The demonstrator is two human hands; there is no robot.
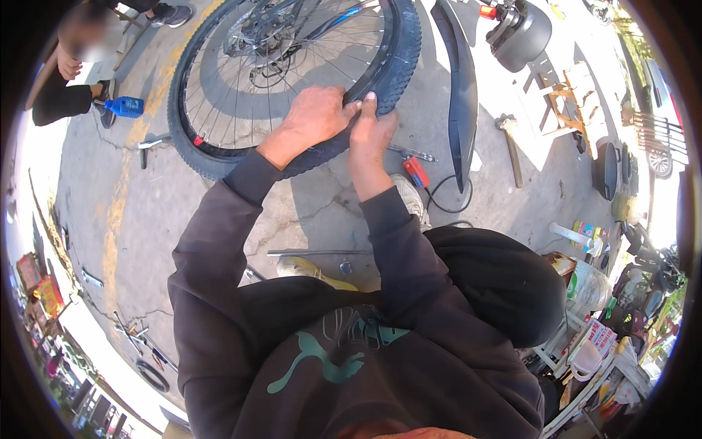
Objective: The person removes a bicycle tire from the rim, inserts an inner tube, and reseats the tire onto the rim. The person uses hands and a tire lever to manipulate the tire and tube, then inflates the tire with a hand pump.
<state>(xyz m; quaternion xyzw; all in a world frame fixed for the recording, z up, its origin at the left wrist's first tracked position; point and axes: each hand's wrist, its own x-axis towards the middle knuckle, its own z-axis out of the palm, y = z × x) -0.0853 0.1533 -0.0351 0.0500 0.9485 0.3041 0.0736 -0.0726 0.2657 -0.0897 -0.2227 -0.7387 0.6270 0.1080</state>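
A bicycle wheel with a knobbly black tire [404, 62] lies in front of me, its spokes and hub showing toward the far side. My left hand [313, 118] is closed on the tire's near right part, fingers curled over the inner edge by the rim. Beside it my right hand [371, 135] grips the same tire from the outer side, thumb pressed on top. The two thumbs nearly meet. Some fingers of both hands are hidden behind the tire. A red reflector or tag [198, 140] sits on the rim at the left.
A black mudguard [459, 95] and a bicycle saddle [521, 36] are at the far right. A hammer [510, 150] and a red-handled tool [416, 173] lie on the concrete. At the left are a blue bottle [126, 107] and a seated person [62, 95]. Cluttered shelves [585, 351] stand at the right.
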